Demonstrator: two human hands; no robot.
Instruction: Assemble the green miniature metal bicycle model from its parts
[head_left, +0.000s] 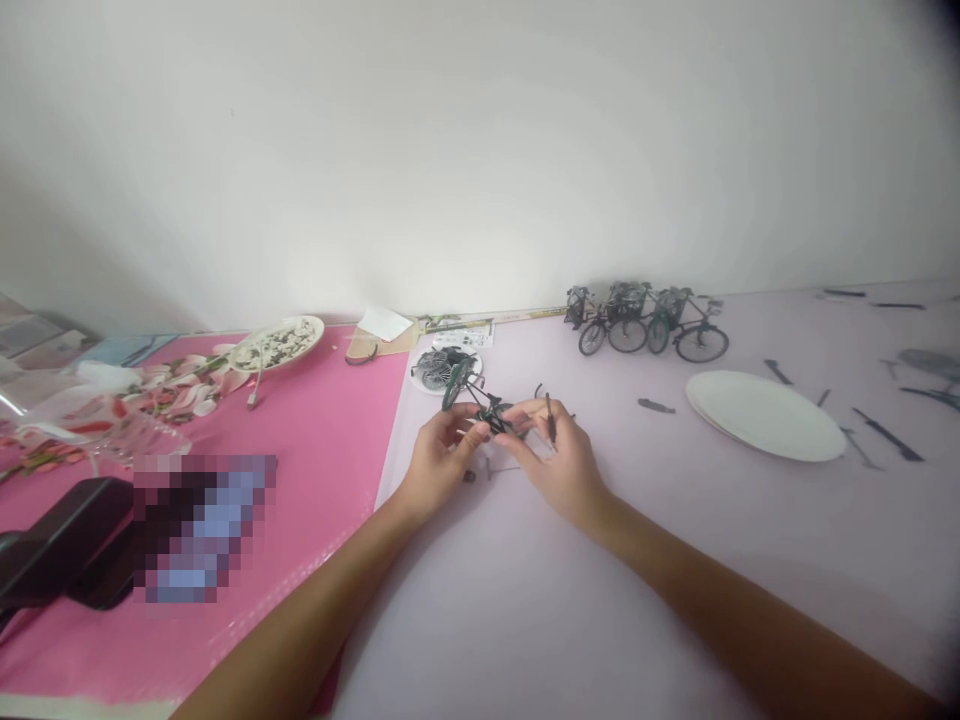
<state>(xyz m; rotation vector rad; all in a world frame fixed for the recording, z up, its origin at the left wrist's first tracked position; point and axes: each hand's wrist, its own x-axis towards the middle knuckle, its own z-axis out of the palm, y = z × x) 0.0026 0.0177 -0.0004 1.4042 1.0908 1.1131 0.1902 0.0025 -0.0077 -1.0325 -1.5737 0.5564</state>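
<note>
A miniature dark green bicycle (471, 394) is tilted up between my hands over the pale table. My left hand (437, 458) is closed on its lower part, thumb and fingers pinching near the frame's middle. My right hand (561, 460) is closed on the bicycle's near end, with its fingertips close to the left thumb. A thin dark stick-like piece (551, 417) rises from between the right hand's fingers; its kind is unclear. Fingers hide much of the bicycle. Small dark parts (469, 476) lie on the table just below the hands.
Behind the hands, a white plate (414, 380) holds small wheels. Finished-looking miniature bicycles (688, 335) stand at the back right. A white oval plate (765, 412) and loose dark parts (889, 435) lie right. Leftward, a bowl of small pieces (238, 358) and a phone (214, 525) rest on pink cloth (322, 450).
</note>
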